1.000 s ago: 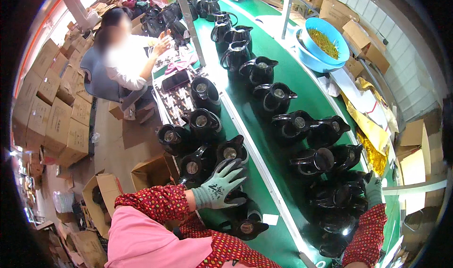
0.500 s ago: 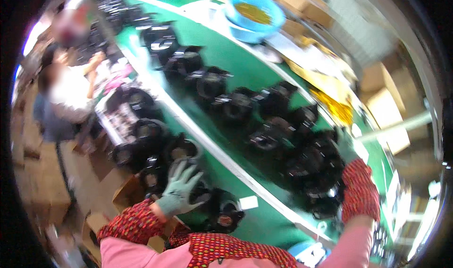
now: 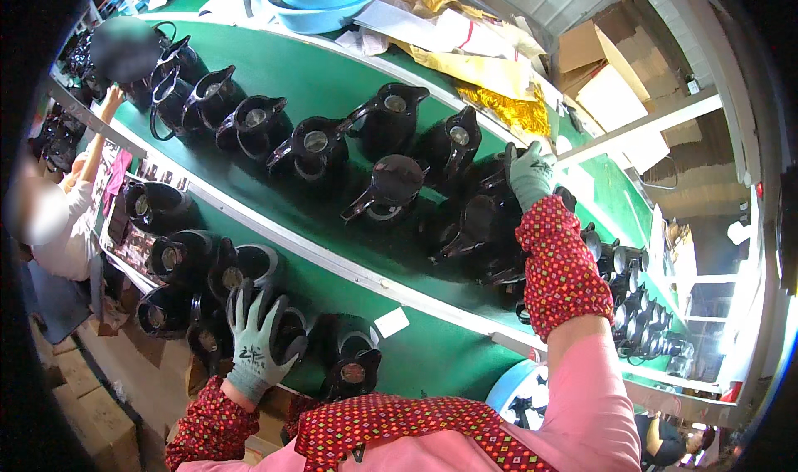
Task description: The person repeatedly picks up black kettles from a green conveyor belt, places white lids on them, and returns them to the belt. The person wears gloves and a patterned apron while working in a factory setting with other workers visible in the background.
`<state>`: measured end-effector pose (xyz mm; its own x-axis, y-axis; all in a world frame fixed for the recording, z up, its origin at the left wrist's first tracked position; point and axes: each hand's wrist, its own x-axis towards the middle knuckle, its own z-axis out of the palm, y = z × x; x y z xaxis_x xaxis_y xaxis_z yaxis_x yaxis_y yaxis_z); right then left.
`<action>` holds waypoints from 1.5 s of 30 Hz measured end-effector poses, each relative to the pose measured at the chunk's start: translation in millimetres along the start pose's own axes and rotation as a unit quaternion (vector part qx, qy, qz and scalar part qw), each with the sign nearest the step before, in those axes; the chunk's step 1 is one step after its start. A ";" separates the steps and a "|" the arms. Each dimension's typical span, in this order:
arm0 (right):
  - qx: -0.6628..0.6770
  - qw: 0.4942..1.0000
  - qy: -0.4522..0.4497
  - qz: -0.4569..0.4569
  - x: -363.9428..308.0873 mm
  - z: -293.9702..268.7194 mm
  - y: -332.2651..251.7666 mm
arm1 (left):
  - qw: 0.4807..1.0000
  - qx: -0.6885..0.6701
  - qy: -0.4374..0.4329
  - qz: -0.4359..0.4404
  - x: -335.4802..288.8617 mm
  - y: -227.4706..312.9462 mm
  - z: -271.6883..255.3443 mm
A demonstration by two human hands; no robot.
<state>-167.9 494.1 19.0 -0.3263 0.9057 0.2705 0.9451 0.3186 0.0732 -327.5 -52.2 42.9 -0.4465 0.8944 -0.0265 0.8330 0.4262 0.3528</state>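
Note:
My left hand (image 3: 256,343), in a pale grey-green glove with dark fingertips, is spread with its fingers apart over a group of black jugs on the near side strip. A glossy black jug (image 3: 291,329) stands right beside its fingers, and another jug (image 3: 353,372) with a round disc on top stands to its right. Stretched across the belt, my right hand (image 3: 532,175), gloved alike, has its fingers curled at the top of a black jug (image 3: 490,172) on the far side. Its fingertips are partly hidden. More jugs, such as one with a dark lid (image 3: 397,179), stand around.
A green conveyor belt (image 3: 332,69) with metal rails (image 3: 332,264) carries a row of jugs. Beyond lie blue basins (image 3: 320,14), gold packing material (image 3: 515,110) and cardboard boxes (image 3: 586,48). A co-worker (image 3: 62,222) sits at the left. A blue tub (image 3: 511,385) stands near me.
The view has swung right and become sharper. My left hand remains spread over the near jugs. My right hand remains at the jugs across the belt, with its fingers more visible.

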 end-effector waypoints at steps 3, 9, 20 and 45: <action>-0.112 0.976 0.161 -0.093 -1.8 21.7 16.4 | 0.999 -0.016 0.035 0.022 0.8 -0.3 -2.5; 0.042 0.978 -0.071 -0.193 -2.3 -15.8 44.1 | 0.999 -0.034 0.034 0.008 -3.3 -6.6 5.4; 0.014 0.928 -0.261 -0.267 -82.6 -62.2 13.6 | 0.980 -0.156 0.122 0.035 -35.0 37.3 -3.2; 0.005 0.796 -0.265 -0.544 -84.7 -114.9 14.5 | 0.962 -0.233 0.102 0.103 -56.0 91.0 83.6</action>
<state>-124.2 389.8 107.5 -0.9167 0.0820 -0.3910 0.0983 0.9949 -0.0217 -199.4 -52.2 -1.8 -0.3825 0.8881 0.2548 0.6942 0.0942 0.7136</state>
